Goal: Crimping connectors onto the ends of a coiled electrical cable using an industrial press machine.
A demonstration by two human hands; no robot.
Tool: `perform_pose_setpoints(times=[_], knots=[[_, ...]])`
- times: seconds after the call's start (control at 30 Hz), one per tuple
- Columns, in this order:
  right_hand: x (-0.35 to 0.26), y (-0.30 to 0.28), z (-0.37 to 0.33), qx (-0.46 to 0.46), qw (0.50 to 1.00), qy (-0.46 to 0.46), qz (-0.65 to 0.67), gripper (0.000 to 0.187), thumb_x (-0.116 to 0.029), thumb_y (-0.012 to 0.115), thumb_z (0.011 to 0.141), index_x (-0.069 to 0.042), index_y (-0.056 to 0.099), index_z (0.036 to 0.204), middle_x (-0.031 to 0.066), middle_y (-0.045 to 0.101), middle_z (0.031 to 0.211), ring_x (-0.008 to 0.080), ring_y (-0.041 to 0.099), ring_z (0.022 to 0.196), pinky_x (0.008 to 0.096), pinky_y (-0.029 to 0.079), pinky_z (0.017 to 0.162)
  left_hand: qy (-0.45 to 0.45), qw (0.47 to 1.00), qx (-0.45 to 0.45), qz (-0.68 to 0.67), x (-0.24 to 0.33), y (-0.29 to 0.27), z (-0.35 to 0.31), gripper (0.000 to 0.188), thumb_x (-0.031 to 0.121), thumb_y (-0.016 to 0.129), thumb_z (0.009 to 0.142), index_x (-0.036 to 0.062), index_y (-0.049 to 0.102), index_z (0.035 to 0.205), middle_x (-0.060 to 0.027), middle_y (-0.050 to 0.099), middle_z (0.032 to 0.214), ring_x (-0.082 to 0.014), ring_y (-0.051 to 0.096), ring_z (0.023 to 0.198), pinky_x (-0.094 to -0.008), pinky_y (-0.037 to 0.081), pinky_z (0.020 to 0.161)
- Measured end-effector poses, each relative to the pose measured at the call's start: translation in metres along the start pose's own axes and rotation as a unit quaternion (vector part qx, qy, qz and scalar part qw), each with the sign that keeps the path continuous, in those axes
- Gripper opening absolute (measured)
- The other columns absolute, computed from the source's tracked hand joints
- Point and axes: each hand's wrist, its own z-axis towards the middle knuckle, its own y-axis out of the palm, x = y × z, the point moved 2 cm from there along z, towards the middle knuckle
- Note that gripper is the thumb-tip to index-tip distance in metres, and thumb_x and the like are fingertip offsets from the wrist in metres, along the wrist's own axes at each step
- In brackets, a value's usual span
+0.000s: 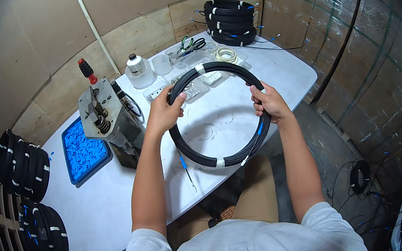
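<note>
A large coil of black cable (193,160) is held up over the front part of the white table, its ring facing me. White tape bands bind it at several spots. My left hand (164,111) is closed round the coil's upper left side, thumb on the inner edge. On the opposite side my right hand (270,101) grips it, with fingers curled around the strands. From the lower left of the ring a cable end with a blue sleeve (183,163) and a pale metallic tip dangles. Another blue sleeve (261,126) shows along the ring's lower right.
A metal hand press (107,113) with a red-black handle stands left, beside a tray of blue sleeves (86,149). Stacked cable coils (231,23) sit at the back right; more coils (41,232) are at the left edge. Tape rolls (226,55), pliers (189,45) and a bottle (135,65) are behind.
</note>
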Motion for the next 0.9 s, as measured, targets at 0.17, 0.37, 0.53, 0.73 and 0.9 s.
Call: perform_pose_setpoints(times=[0.17,0.37,0.53,0.73,0.9], knots=[[0.009,-0.002,0.010,0.025,0.997,0.050,0.045,0.025,-0.030,0.067,0.103,-0.011,0.057,0.117,-0.0014,0.048,0.076,0.0050,0.042,0.055,0.0237,0.040,0.046,0.003,0.993,-0.043,-0.110,-0.011,0.002,-0.003,0.067,0.025,0.076,0.095,0.0112,0.044,0.152,-0.0029,0.057,0.086,-0.0102,0.053,0.067,-0.0292,0.047,0.055],[0.022,-0.004,0.029,0.024,0.993,-0.025,-0.112,0.053,-0.007,0.074,0.090,-0.005,0.057,0.141,0.0047,0.067,0.088,0.0115,0.063,0.062,0.0266,0.052,0.057,-0.136,0.979,0.006,-0.153,-0.049,0.009,0.003,0.055,0.021,0.070,0.099,0.0142,0.050,0.150,-0.0032,0.062,0.094,-0.0132,0.058,0.070,-0.0304,0.048,0.056],[0.060,-0.024,0.060,0.009,0.933,-0.004,-0.360,0.057,-0.007,0.073,0.082,-0.002,0.061,0.138,0.0165,0.073,0.097,0.0211,0.072,0.089,0.0377,0.060,0.073,-0.031,0.994,0.072,0.074,-0.100,0.022,0.017,0.054,0.022,0.072,0.095,0.0095,0.056,0.145,-0.0141,0.070,0.106,-0.0345,0.068,0.087,-0.0421,0.055,0.082],[0.064,-0.040,0.065,0.084,0.838,-0.125,-0.525,0.047,-0.028,0.080,0.078,-0.004,0.075,0.118,0.0218,0.075,0.099,0.0341,0.074,0.093,0.0404,0.058,0.087,-0.006,0.941,0.124,0.314,-0.089,0.031,0.005,0.048,0.020,0.074,0.087,0.0043,0.068,0.131,-0.0286,0.070,0.117,-0.0393,0.069,0.110,-0.0445,0.052,0.101],[0.064,-0.022,0.048,0.068,0.856,-0.061,-0.509,0.043,-0.029,0.080,0.080,-0.002,0.075,0.113,0.0236,0.075,0.098,0.0357,0.073,0.092,0.0416,0.058,0.087,-0.019,0.948,0.075,0.308,-0.089,0.018,0.011,0.033,0.025,0.079,0.081,0.0032,0.079,0.106,-0.0233,0.076,0.101,-0.0401,0.073,0.096,-0.0460,0.057,0.091]])
